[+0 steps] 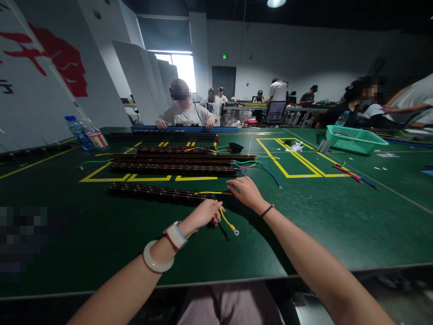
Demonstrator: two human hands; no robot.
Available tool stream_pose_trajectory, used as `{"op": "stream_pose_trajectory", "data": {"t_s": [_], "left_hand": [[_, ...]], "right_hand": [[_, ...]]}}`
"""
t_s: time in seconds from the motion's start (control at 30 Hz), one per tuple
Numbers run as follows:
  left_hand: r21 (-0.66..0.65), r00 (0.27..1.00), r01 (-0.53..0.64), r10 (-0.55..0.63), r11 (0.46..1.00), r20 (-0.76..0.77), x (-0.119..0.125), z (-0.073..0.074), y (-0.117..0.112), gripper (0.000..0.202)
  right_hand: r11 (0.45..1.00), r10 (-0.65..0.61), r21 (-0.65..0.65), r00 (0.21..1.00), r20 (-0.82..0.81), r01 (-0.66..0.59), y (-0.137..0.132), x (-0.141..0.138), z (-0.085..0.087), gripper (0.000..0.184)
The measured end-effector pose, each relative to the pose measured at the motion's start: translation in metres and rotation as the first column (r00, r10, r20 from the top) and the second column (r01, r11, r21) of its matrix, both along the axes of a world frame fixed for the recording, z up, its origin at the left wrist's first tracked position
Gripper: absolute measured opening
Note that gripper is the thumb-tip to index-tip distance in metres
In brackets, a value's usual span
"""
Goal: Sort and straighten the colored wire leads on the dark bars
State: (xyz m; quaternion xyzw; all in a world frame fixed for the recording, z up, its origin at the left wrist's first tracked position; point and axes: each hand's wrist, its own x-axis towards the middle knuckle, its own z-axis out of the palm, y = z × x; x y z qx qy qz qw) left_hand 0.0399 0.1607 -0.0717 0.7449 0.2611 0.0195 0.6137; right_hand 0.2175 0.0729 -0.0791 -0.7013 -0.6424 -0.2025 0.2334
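Note:
My left hand point(207, 212) is closed on a yellow wire point(226, 220) whose ring terminal hangs just above the green table point(101, 234). My right hand point(244, 189) rests at the right end of the nearest long dark terminal strip point(152, 192), fingers curled on another yellow wire running along the strip's end. Three more dark strips point(176, 163) lie side by side farther back, with coloured wires point(260, 166) trailing from their right ends. I wear a watch and a pale bangle on the left wrist, and a bead bracelet on the right.
A person sits across the table behind a blue strip point(184, 129). A water bottle point(78, 132) stands at far left, a green basket point(355, 139) at far right. Yellow tape lines point(294, 164) mark the table. Loose red and blue wires point(355, 177) lie at right. Other people work behind.

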Motion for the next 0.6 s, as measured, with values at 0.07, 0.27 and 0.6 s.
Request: {"op": "stream_pose_trajectory", "data": {"t_s": [0.07,0.27,0.6], "left_hand": [[0.189,0.996,0.065,-0.052,0.98,-0.075,-0.001,0.001,-0.001,0.034],[0.839,0.99,0.123,-0.013,0.529,-0.137,-0.009,0.005,-0.004,0.033],[0.913,0.878,-0.238,-0.328,0.333,0.348,-0.013,0.009,0.004,0.038]], "right_hand": [[1.0,0.006,-0.007,1.0,0.009,-0.006,0.001,-0.003,0.0,0.027],[0.998,0.012,-0.06,1.0,-0.004,-0.012,0.002,-0.007,-0.001,0.022],[0.994,-0.096,-0.069,0.982,-0.162,0.085,0.002,-0.021,0.003,0.027]]}}
